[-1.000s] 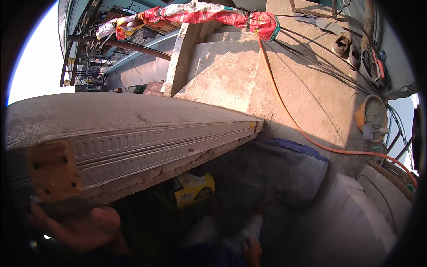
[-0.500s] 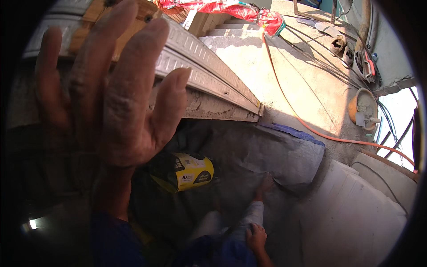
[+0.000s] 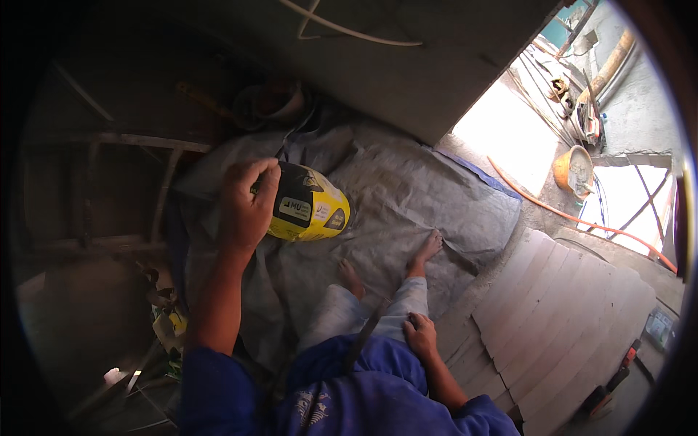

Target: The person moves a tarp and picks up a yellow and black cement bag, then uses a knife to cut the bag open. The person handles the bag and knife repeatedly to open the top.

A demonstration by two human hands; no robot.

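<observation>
My left hand (image 3: 249,200) is raised in front of a black and yellow bag (image 3: 320,212), its fingers curled in and the thumb close to them. It overlaps the bag's left end; whether it touches the bag, or what the fingers hold, is hidden. The bag lies on its side on a crumpled grey tarp (image 3: 392,171). Low by my right thigh is my right hand (image 3: 420,336), its fingers bent and closed; anything inside them is too small to make out. My bare feet stand on the tarp.
Pale stacked boards (image 3: 567,305) lie at the right, with a red and black tool (image 3: 611,381) beside them. An orange hose (image 3: 552,208) runs past an orange bucket (image 3: 574,171). Dark buckets (image 3: 280,102) stand behind the bag. A metal frame (image 3: 91,189) is at the left.
My left hand has come down from high in front of the view, its spread fingers now curled, beside the bag. The view has turned downward and away from the sunlit steps. My right hand stays by my thigh.
</observation>
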